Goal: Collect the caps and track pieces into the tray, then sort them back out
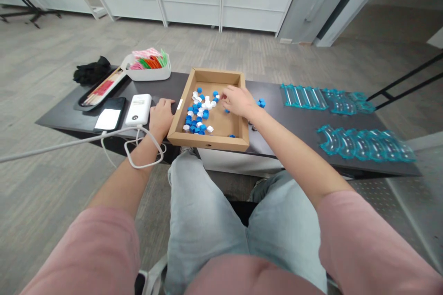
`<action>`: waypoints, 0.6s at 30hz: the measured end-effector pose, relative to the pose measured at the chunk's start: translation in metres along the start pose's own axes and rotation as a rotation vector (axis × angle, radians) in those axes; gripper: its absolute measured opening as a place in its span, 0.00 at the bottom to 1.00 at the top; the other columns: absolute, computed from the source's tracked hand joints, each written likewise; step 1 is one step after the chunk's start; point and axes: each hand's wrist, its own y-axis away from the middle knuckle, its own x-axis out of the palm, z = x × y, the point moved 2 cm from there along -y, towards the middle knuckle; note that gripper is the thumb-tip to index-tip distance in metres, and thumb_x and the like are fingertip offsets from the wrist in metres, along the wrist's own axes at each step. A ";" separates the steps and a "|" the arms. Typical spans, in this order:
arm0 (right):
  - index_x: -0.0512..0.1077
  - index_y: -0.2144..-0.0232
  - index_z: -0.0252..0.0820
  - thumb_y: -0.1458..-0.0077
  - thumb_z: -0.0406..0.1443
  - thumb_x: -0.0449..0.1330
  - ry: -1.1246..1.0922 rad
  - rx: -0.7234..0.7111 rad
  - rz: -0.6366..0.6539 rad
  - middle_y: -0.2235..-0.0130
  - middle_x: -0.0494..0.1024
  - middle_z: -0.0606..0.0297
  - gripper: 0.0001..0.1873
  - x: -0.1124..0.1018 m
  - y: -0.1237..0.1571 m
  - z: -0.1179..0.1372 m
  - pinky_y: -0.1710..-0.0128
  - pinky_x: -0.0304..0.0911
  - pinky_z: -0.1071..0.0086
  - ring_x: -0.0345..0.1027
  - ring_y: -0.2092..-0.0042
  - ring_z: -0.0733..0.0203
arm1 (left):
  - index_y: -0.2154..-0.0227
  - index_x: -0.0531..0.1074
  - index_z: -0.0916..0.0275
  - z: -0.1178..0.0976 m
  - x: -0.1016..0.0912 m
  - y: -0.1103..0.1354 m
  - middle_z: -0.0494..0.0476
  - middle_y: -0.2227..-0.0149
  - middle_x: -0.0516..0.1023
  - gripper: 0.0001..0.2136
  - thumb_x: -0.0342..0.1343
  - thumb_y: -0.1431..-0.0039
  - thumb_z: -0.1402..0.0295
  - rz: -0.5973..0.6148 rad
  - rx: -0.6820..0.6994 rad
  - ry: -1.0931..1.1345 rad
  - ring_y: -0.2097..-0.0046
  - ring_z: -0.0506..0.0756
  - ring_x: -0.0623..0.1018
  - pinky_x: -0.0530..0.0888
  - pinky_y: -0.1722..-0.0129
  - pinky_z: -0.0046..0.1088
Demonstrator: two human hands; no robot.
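Note:
A shallow brown cardboard box point(207, 142) sits near the table's front edge. Small blue and white faceted blocks point(198, 120) are scattered inside it, mostly toward its left half. My right hand point(238, 100) reaches over the right part of the box, its fingers curled together and pointing down at the blocks. Its fingertips are too small and partly hidden to show what they hold. On the table just left of the box lies my left hand point(161, 116), holding nothing, its fingers relaxed and apart.
Blue blocks point(261, 103) lie right of the box. Clear teal inflated packing sleeves point(367, 144) occupy the table's right side. Leftward are a white power bank point(139, 109), a phone point(110, 114), a black tray point(104, 87) and a white basket point(148, 73). A white cable point(86, 139) crosses my left forearm.

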 end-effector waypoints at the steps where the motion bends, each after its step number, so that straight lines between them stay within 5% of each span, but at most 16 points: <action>1: 0.82 0.44 0.40 0.28 0.32 0.58 0.048 0.028 0.031 0.40 0.85 0.45 0.16 0.005 -0.016 0.000 0.37 0.63 0.49 0.79 0.38 0.37 | 0.30 0.76 0.62 0.001 0.001 0.000 0.74 0.28 0.76 0.25 0.52 0.25 0.64 -0.005 0.004 0.003 0.28 0.72 0.77 0.72 0.29 0.50; 6: 0.82 0.42 0.41 0.29 0.32 0.60 0.123 0.085 0.134 0.40 0.88 0.46 0.18 0.026 -0.055 -0.007 0.36 0.65 0.47 0.80 0.37 0.35 | 0.30 0.76 0.61 0.003 0.004 -0.001 0.74 0.28 0.76 0.25 0.52 0.25 0.62 -0.013 0.019 0.021 0.28 0.72 0.77 0.71 0.28 0.51; 13: 0.85 0.48 0.45 0.29 0.36 0.63 0.102 0.042 0.143 0.43 0.91 0.53 0.12 0.020 -0.049 -0.006 0.40 0.65 0.54 0.81 0.39 0.40 | 0.29 0.75 0.61 -0.001 0.001 0.001 0.75 0.27 0.75 0.26 0.51 0.25 0.62 -0.003 0.002 0.018 0.27 0.73 0.76 0.70 0.27 0.52; 18: 0.82 0.39 0.44 0.28 0.36 0.64 0.020 0.097 0.090 0.45 0.91 0.56 0.18 0.006 -0.044 -0.008 0.39 0.66 0.53 0.83 0.41 0.42 | 0.28 0.75 0.61 -0.004 -0.003 0.002 0.76 0.27 0.75 0.27 0.51 0.25 0.62 0.021 0.002 0.023 0.26 0.73 0.75 0.69 0.27 0.51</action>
